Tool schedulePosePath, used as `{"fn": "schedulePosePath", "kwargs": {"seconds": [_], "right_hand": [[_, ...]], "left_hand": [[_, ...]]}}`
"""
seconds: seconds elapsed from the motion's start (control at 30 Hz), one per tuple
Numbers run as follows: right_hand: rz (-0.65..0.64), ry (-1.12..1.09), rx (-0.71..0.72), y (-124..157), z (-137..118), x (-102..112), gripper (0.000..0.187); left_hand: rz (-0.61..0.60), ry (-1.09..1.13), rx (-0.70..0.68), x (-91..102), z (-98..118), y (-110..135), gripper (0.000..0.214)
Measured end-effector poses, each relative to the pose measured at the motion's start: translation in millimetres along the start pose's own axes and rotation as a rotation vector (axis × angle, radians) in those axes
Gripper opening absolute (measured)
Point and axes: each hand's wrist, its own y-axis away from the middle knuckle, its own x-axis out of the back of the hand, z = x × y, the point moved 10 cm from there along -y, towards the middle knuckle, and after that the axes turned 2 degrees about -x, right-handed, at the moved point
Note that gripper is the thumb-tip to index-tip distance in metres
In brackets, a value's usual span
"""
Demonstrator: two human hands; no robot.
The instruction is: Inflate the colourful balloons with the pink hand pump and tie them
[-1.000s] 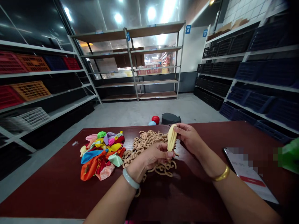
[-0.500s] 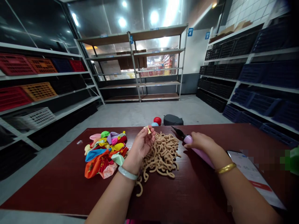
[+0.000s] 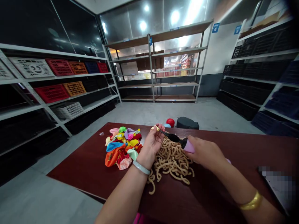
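My left hand (image 3: 152,141) pinches a small pale-yellow balloon (image 3: 154,128) between thumb and fingers, above the table. In my right hand (image 3: 206,153) is a lilac balloon pump (image 3: 189,147) with a black tapered nozzle. The nozzle tip points left and reaches the left fingers beside the balloon's neck; whether it is inside the neck I cannot tell. Below both hands lies a heap of tan, rope-like curled pieces (image 3: 174,165). Left of the left hand is a pile of uninflated balloons (image 3: 121,151) in many colours.
The dark red table (image 3: 88,165) carries a phone-like flat device (image 3: 277,186) at right and a small clear scrap (image 3: 101,134) at left. Beyond its far edge are a red ball-like object (image 3: 170,122) and a dark grey bag-like object (image 3: 187,123). Shelves with crates (image 3: 52,93) line the sides.
My right hand has brought the pump's nozzle left and up to the balloon in my left hand. The whole view has swung left.
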Motion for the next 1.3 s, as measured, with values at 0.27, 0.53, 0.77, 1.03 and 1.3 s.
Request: {"fn": "schedulePosePath", "kwargs": {"seconds": [0.27, 0.53, 0.77, 1.03, 1.3], "right_hand": [[0.008, 0.009, -0.02, 1, 3, 3, 0.035], [0.007, -0.015, -0.008, 1, -1, 1, 0.032], [0.014, -0.04, -0.004, 0, 0, 2, 0.034], [0.013, -0.082, -0.006, -1, 1, 2, 0.035], [0.044, -0.032, 0.006, 1, 5, 6, 0.038]], "left_hand": [[-0.081, -0.183, -0.093, -10.1, -2, 4, 0.016], [-0.105, -0.351, -0.198, -15.9, -7, 11, 0.028], [-0.112, -0.408, -0.292, -24.3, 5, 19, 0.048], [-0.107, -0.364, -0.242, -23.1, -4, 18, 0.038], [-0.115, -0.37, -0.103, -20.8, -19, 19, 0.027]]}}
